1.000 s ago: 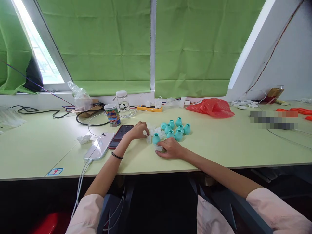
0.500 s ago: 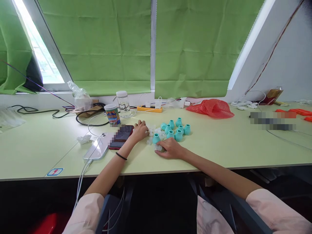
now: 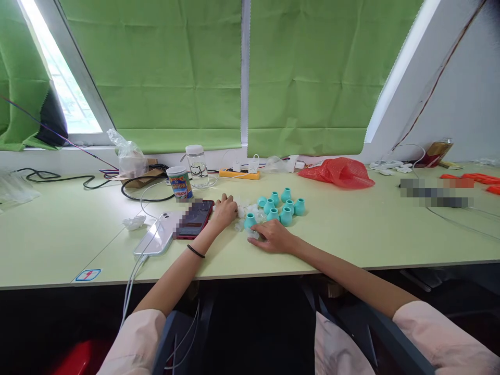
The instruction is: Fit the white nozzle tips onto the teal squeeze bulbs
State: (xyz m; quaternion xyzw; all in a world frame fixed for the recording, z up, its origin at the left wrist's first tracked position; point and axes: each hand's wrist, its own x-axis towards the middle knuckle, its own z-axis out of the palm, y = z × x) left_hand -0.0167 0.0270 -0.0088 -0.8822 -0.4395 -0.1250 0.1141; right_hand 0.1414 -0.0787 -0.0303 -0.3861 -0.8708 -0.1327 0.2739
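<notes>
Several small turquoise vase-shaped pieces (image 3: 286, 216) stand grouped on the pale table. Left of them lies a loose pile of small translucent pieces (image 3: 242, 211). My left hand (image 3: 226, 210) rests at the left edge of this pile, fingers bent; what its fingertips hold, if anything, is too small to name. My right hand (image 3: 274, 237) has thumb and index finger around a translucent piece (image 3: 253, 234), just in front of the nearest turquoise piece (image 3: 250, 221).
Two phones, one white (image 3: 156, 237) and one dark red (image 3: 195, 220), lie left of my left hand. Behind are a patterned can (image 3: 180, 183), a clear jar (image 3: 198, 167), an orange power strip (image 3: 239, 174) and a red bag (image 3: 339, 172).
My left hand has shifted very slightly at the edge of the pile. My right hand stays nearly in place, its fingers still at the translucent piece.
</notes>
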